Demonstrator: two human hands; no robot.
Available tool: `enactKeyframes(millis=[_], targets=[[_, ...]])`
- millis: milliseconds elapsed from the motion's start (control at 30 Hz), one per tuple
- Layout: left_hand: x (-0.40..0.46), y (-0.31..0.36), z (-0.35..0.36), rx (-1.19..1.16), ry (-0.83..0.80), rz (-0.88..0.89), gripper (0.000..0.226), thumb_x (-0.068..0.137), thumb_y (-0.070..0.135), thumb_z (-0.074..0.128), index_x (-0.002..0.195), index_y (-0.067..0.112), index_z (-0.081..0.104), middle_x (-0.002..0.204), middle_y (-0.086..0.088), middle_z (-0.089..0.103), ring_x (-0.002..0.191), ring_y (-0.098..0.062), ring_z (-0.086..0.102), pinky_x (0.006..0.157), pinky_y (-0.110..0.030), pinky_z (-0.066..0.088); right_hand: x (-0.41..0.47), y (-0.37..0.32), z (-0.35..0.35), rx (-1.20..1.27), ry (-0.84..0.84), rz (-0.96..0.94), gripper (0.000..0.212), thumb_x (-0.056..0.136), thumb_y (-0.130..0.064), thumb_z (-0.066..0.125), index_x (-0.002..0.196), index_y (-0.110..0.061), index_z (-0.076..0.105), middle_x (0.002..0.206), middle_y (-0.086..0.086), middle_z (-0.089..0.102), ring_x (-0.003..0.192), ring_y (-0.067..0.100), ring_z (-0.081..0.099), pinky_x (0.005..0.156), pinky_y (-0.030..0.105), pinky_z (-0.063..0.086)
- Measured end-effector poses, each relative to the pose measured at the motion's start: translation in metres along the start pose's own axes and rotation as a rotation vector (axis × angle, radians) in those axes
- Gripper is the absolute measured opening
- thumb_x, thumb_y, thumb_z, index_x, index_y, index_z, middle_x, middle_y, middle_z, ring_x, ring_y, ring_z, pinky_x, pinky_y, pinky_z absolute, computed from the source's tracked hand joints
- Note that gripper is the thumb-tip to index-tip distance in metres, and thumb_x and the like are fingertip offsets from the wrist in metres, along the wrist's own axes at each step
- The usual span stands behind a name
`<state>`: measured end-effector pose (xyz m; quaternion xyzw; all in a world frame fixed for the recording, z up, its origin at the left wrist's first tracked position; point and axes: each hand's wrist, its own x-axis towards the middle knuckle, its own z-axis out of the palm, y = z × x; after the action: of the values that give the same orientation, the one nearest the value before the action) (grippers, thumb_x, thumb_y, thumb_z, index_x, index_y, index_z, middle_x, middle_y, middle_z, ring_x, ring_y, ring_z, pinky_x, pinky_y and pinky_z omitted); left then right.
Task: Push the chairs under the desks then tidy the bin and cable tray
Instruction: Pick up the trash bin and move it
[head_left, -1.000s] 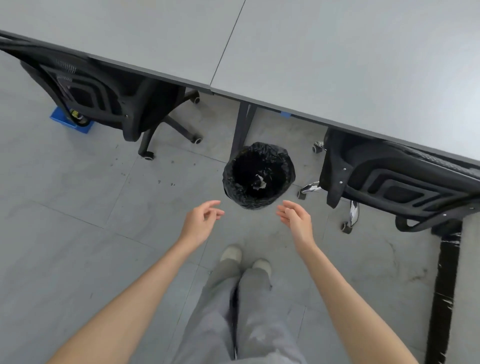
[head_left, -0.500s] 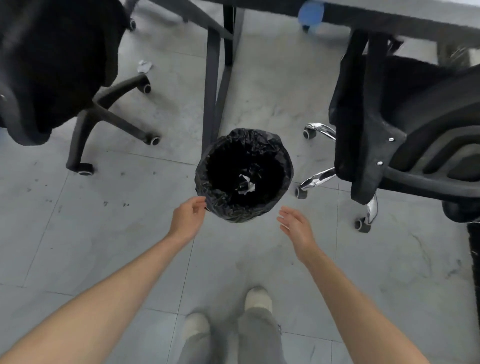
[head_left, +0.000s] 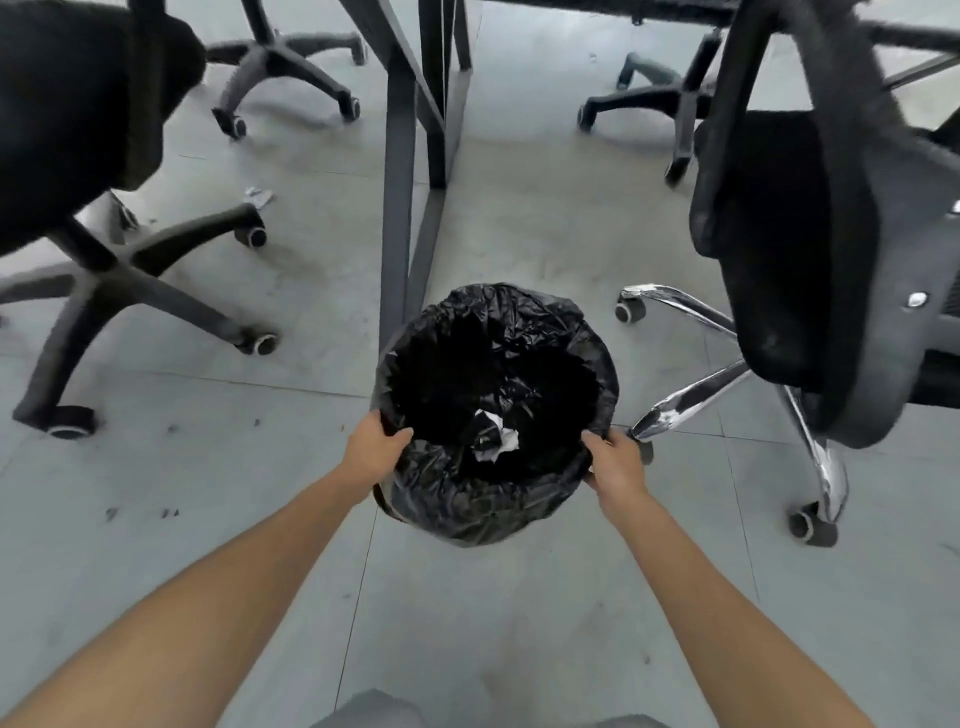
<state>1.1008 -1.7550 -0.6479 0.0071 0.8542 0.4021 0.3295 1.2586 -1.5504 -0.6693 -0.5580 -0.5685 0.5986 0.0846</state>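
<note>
Two hands hold the bin (head_left: 496, 415) at the middle of the grey tiled floor (head_left: 218, 467): the left hand (head_left: 375, 453) takes the rim at its eight o'clock in a curled grip, and the right hand (head_left: 615, 462) does likewise at four o'clock. Lined with a black bag, it stands just before the dark counter legs (head_left: 397, 171) and holds crumpled white paper (head_left: 496, 441). Black chairs (head_left: 779, 249) flank it at ten and two o'clock, with a paper scrap (head_left: 258, 196) lying at eleven.

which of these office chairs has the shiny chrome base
The chair on the right, beside the bin; its chrome legs gleam, while the other chairs' bases are black.
</note>
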Motion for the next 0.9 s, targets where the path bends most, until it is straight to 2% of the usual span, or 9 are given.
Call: enactKeyframes(millis=[133,300,367,467,533,600,667,800,900], targets=[[-0.013,-0.004,0.0,-0.138,0.024,-0.086,0.036,0.084,0.008,0.059,0.118,0.0,0.049,0.114,-0.018,0.061,0.103,-0.035,0.059,0.091,-0.05,0.05,-0.023,-0.007,-0.008,0.017,-0.007,0.046,0.014,0.086,-0.002,0.049,0.08,-0.007,0.06,0.091,0.019,0.063,0.084,0.03,0.058,0.088,0.059,0.047],[-0.1,0.024,-0.021,-0.045,0.002,-0.1,0.025,0.082,0.008,0.06,0.105,0.0,0.056,0.099,-0.014,0.065,0.093,-0.031,0.062,0.084,-0.047,0.053,-0.1,-0.025,-0.063,-0.005,0.0,0.137,0.011,0.087,-0.005,0.051,0.088,-0.004,0.062,0.089,0.014,0.065,0.087,0.031,0.062,0.088,0.054,0.05],[-0.143,0.043,-0.033,0.05,-0.01,-0.085,0.019,0.08,0.011,0.06,0.097,0.002,0.059,0.093,-0.014,0.066,0.088,-0.031,0.062,0.075,-0.042,0.053,-0.143,-0.039,-0.088,-0.012,0.004,0.186,0.012,0.087,-0.006,0.05,0.092,-0.004,0.062,0.091,0.013,0.066,0.091,0.032,0.063,0.088,0.051,0.051],[-0.213,0.083,-0.051,0.145,0.001,-0.06,0.011,0.079,0.006,0.057,0.088,0.0,0.058,0.082,-0.012,0.062,0.079,-0.03,0.057,0.061,-0.031,0.038,-0.219,-0.069,-0.126,0.015,0.06,0.245,0.01,0.086,-0.007,0.048,0.08,-0.006,0.055,0.076,0.009,0.059,0.074,0.028,0.057,0.07,0.041,0.051],[-0.261,0.115,-0.063,0.163,-0.015,-0.035,0.009,0.079,0.004,0.057,0.088,0.002,0.057,0.082,-0.012,0.061,0.078,-0.029,0.055,0.062,-0.03,0.035,-0.27,-0.093,-0.152,0.024,0.148,0.276,0.016,0.086,-0.007,0.046,0.07,-0.011,0.047,0.065,0.004,0.048,0.063,0.021,0.044,0.057,0.032,0.038],[-0.306,0.148,-0.075,0.164,-0.057,0.012,0.012,0.079,0.003,0.058,0.091,0.004,0.056,0.085,-0.014,0.064,0.081,-0.031,0.059,0.064,-0.031,0.038,-0.319,-0.113,-0.178,0.06,0.239,0.305,0.019,0.084,-0.006,0.046,0.067,-0.014,0.047,0.063,0.003,0.048,0.063,0.022,0.044,0.059,0.031,0.036],[-0.351,0.181,-0.088,0.169,-0.126,0.081,0.015,0.079,-0.001,0.057,0.092,0.004,0.052,0.085,-0.016,0.064,0.078,-0.029,0.064,0.061,-0.032,0.041,-0.37,-0.128,-0.204,0.141,0.324,0.32,0.013,0.085,-0.007,0.047,0.073,-0.013,0.052,0.071,0.007,0.057,0.072,0.029,0.053,0.065,0.037,0.043],[-0.438,0.233,-0.11,0.213,-0.267,0.273,0.017,0.079,-0.006,0.054,0.093,0.004,0.05,0.075,-0.009,0.06,0.055,-0.004,0.062,0.054,-0.024,0.04,-0.476,-0.136,-0.243,0.332,0.467,0.347,0.011,0.088,-0.014,0.048,0.081,-0.019,0.054,0.094,0.014,0.067,0.091,0.032,0.063,0.085,0.052,0.05],[-0.497,0.254,-0.123,0.36,-0.333,0.459,0.013,0.079,0.001,0.057,0.087,0.009,0.05,0.072,-0.008,0.058,0.065,-0.019,0.053,0.056,-0.025,0.036,-0.564,-0.132,-0.261,0.485,0.603,0.344,0.012,0.089,-0.013,0.05,0.082,-0.019,0.058,0.093,0.008,0.069,0.092,0.028,0.064,0.088,0.052,0.051]])
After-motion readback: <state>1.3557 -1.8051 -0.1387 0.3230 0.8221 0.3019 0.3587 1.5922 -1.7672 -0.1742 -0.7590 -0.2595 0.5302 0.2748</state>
